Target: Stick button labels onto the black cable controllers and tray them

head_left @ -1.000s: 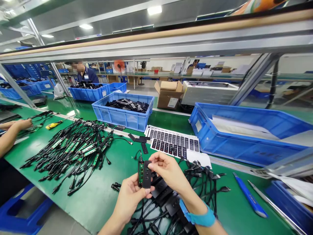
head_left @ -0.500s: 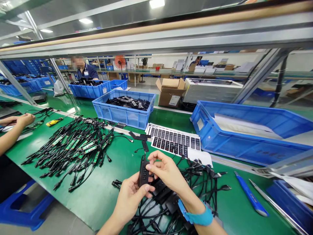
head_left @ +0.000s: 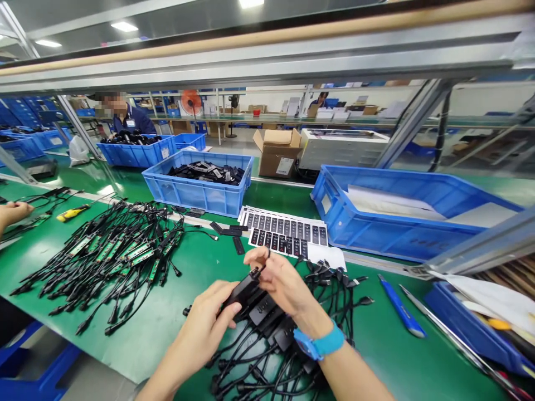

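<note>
My left hand grips a small black controller box, tilted with its upper end toward my right hand. At that end my right hand, with a blue wristband, has its fingers closed around the black cable. Under and beside both hands lies a pile of similar black controllers with cables. Just beyond are sheets of black button labels and a few loose black cover pieces. The controller's button face is mostly turned from view.
Cabled green circuit boards lie in a heap on the left, near a yellow tool. A blue bin of black parts and a larger blue bin line the back. A blue knife and tweezers lie right. A co-worker's hand shows far left.
My right hand has gone from the controller's face to the cable at its upper end. The controller has tilted over to the right. The view has turned slightly right.
</note>
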Demonstrator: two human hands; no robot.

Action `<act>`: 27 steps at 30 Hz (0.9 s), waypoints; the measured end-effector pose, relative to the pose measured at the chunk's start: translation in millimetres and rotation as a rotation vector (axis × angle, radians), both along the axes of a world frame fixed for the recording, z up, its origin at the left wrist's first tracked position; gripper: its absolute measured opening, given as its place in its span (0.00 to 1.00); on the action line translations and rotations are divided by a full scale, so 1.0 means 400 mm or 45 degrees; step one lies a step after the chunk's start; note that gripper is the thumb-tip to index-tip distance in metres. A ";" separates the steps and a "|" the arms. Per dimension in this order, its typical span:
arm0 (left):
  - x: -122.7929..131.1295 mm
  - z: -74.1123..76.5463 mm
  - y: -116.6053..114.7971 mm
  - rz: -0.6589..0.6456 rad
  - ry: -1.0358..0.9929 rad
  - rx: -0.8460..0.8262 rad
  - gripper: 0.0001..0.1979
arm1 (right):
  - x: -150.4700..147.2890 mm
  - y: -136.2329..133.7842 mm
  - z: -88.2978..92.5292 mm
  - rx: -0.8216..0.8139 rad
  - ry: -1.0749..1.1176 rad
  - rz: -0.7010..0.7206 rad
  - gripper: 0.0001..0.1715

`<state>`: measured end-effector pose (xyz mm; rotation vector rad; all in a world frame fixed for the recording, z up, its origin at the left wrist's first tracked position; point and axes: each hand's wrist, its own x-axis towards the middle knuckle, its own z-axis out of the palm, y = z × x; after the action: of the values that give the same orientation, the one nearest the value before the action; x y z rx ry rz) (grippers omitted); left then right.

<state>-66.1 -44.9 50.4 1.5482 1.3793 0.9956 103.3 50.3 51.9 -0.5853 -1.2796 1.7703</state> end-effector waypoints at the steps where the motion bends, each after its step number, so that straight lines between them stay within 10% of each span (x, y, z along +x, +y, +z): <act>1: -0.001 0.003 0.005 -0.008 0.054 0.010 0.15 | 0.017 0.012 0.012 -0.044 0.057 -0.094 0.22; 7: 0.042 -0.069 0.021 0.034 0.071 -0.025 0.12 | 0.191 0.094 0.001 0.014 -0.266 -0.735 0.25; 13: 0.105 -0.120 0.024 0.050 0.033 -0.074 0.13 | 0.303 0.118 -0.078 0.614 -1.709 -1.156 0.21; 19: 0.036 -0.095 0.034 0.058 -0.051 -0.026 0.11 | 0.062 0.181 -0.087 0.848 -1.478 -0.452 0.02; 27: -0.202 -0.102 0.080 0.593 0.855 0.240 0.13 | -0.184 0.271 -0.173 0.730 -1.181 -0.209 0.18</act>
<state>-147.1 -13.0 9.7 1.8391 2.2424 0.9228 29.6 158.7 -17.2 -1.1815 -2.1668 0.8888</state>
